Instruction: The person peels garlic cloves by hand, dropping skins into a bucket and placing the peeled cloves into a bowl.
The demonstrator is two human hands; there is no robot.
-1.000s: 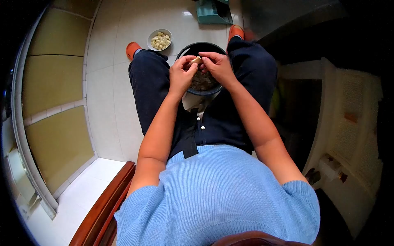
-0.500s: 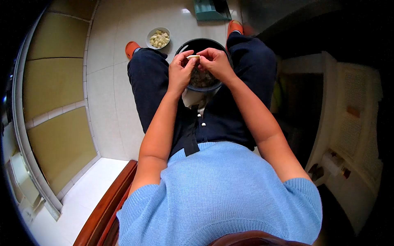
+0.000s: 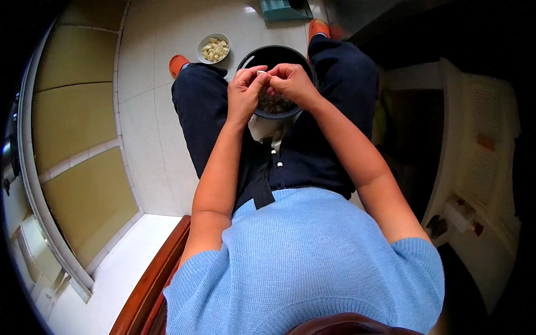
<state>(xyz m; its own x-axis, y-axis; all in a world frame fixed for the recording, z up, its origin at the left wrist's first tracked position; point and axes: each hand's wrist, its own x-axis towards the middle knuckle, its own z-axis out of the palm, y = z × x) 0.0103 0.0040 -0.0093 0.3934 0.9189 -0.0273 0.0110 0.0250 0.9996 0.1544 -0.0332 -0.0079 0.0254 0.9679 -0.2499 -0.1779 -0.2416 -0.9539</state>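
Note:
My left hand [image 3: 244,96] and my right hand [image 3: 294,85] meet over a dark bucket [image 3: 273,116] between my knees. Between their fingertips is a small pale garlic clove [image 3: 261,72], mostly covered by the fingers. The left thumb and fingers pinch it, and the right fingertips press against its right side. Inside the bucket, brownish scraps [image 3: 273,105] show below the hands; I cannot make them out one by one. Beyond my left knee, a white bowl [image 3: 200,50] of pale peeled cloves [image 3: 215,49] stands on the floor.
A teal dustpan [image 3: 285,10] lies on the tiled floor [image 3: 162,50] at the far side. Orange shoes [image 3: 177,64] flank the bucket. Yellowish cabinet doors [image 3: 78,117] line the left side, and a wooden chair arm [image 3: 151,273] is beside me.
Fingers have closed more around the clove, so less of it shows. Both hands stay over the bucket; the whole view has shifted slightly.

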